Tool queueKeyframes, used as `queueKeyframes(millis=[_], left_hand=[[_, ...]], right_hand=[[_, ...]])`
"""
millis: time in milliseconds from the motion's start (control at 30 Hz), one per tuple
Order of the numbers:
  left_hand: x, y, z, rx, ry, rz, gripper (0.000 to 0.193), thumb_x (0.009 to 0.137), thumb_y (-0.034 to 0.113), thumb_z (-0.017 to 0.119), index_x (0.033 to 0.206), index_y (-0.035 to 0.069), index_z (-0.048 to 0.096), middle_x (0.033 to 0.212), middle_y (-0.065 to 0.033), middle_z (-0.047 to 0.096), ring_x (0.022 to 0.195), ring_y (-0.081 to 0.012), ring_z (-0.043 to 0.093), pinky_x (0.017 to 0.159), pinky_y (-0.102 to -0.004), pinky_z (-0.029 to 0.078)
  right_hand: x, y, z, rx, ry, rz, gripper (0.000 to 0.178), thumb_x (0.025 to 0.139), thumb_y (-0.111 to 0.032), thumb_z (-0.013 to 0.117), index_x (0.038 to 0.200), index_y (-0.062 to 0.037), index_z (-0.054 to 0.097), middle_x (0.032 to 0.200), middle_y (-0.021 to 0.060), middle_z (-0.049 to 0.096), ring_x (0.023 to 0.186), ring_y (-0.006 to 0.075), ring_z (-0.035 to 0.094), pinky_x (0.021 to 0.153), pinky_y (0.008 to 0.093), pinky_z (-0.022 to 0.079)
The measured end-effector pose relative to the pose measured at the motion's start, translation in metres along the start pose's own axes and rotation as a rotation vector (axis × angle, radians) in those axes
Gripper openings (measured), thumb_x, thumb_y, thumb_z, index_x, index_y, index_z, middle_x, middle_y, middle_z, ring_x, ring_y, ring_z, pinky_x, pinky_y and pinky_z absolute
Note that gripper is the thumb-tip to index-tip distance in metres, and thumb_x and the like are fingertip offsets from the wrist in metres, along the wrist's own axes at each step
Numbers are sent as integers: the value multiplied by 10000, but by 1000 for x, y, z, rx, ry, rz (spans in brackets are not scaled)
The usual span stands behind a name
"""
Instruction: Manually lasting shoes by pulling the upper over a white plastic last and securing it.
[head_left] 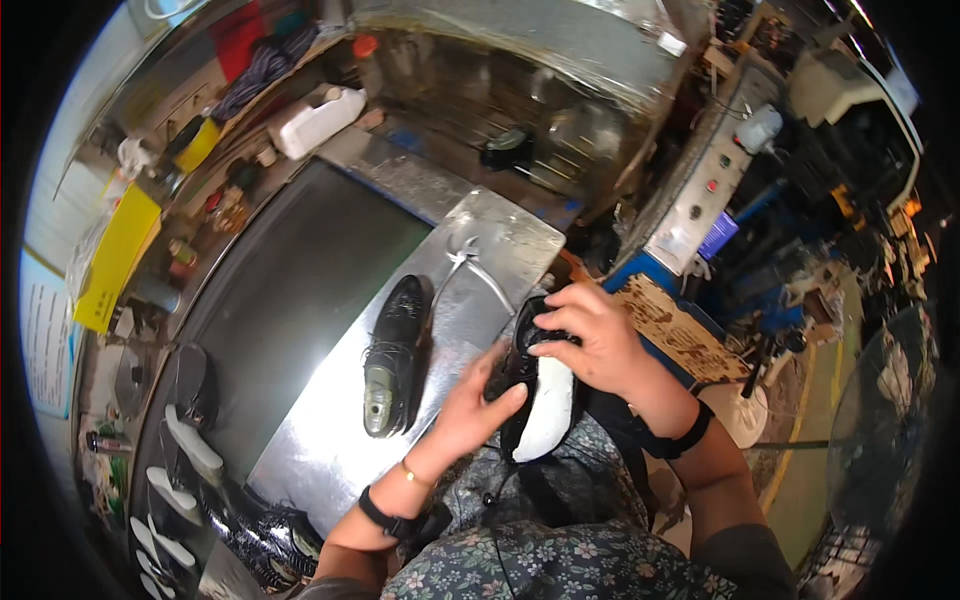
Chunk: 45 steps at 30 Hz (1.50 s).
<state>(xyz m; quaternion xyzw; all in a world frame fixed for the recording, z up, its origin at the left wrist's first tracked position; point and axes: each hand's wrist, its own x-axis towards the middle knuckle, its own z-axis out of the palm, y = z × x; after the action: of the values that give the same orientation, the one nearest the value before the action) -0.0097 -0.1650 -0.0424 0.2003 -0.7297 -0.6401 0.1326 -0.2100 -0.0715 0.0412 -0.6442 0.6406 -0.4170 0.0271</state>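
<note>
A black shoe [535, 385] with its pale sole turned up sits just right of the middle of the frame, held over the person's lap at the near edge of the worktop [480, 250]. The right hand [590, 335] lies over the upper end of the shoe, its fingers curled down onto the black leather and gripping it. The left hand [475, 405] comes in from below and presses against the shoe's left side, thumb toward the sole and fingers bent around the edge, so both hands are grasping the same shoe. Each wrist wears a dark band, and the left also carries a thin gold bracelet.

Just left of the hands, a second black shoe [395, 350] lies lengthwise on the metal worktop, with a greenish form showing in its opening at the near end. Above it, toward the centre top of the worktop, rests a pair of metal pliers [470, 265]. A wide dark belt [300, 300] runs along the left of the worktop. In the lower left of the frame a row of white soles [180, 465] stands beside more dark shoes. A white plastic jug [320, 120] sits in the upper left, and a yellow board [118, 255] lies at the far left. The person's flowered garment [560, 565] fills the bottom centre.
</note>
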Motion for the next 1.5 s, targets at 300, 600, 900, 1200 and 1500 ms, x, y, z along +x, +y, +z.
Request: queueKeyframes(millis=[300,600,900,1200,1500], left_hand=[[49,20,32,411,61,256,596,864,306,679,1284,-57,462,1135,-268,626,935,-417,653,778,-426,547],[41,42,15,844,-25,191,499,913,224,509,1262,-129,462,822,-292,644,728,-433,642,666,-487,524],[52,34,-6,845,-103,370,526,844,156,541,1287,-115,462,722,-244,630,578,-428,592,578,-479,507],[47,3,16,-955,20,-262,554,970,422,533,1346,18,479,1269,-111,574,1177,-206,540,1023,-359,423],[-9,50,30,-15,16,453,1161,586,417,895,1464,-34,283,1447,-217,330,1340,-339,349,1125,-436,254]], right_hand=[[-33,41,7,169,-164,103,231,832,-247,693,940,-43,684,920,130,673,816,340,649,697,393,523],[-61,30,33,139,-127,202,363,933,-210,598,1240,-24,545,1188,227,608,1086,395,595,903,413,499],[-68,34,54,-167,-5,150,304,950,-170,559,1169,37,516,1076,214,648,939,357,657,789,400,537],[-58,4,30,712,73,607,413,983,-203,540,1334,-27,413,1151,52,543,907,100,508,786,253,430],[-88,-65,-7,487,-177,250,1043,612,-509,877,1359,10,366,1255,152,448,1272,268,397,1054,380,337]])
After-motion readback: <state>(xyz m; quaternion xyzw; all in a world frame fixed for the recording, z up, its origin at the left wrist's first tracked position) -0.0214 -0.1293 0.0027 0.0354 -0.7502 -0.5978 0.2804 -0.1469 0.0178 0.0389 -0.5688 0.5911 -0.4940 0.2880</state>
